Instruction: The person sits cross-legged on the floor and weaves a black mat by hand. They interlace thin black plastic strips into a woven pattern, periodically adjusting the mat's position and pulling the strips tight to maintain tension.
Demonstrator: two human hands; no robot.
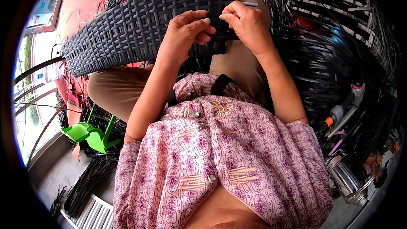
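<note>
A dark grey woven wicker panel (135, 21) lies across my lap, curving from the far left to the middle, with a bare grey tube end (250, 4) sticking out at its right. My left hand (186, 32) is over the weave near its right part, thumb and forefinger together and the other fingers curled. To its right, my right hand (248, 25) pinches with thumb and forefinger at the panel's right end. Whatever thin piece either hand grips is too dark and small to make out against the weave.
Loose black strips (309, 72) heap up on the right, beneath a partly woven striped frame (360, 12). A grey power tool (345, 106) and a shiny metal pot (345, 176) are at the right. A small green plastic chair (99, 138) stands left, above a bundle of strips (87, 186).
</note>
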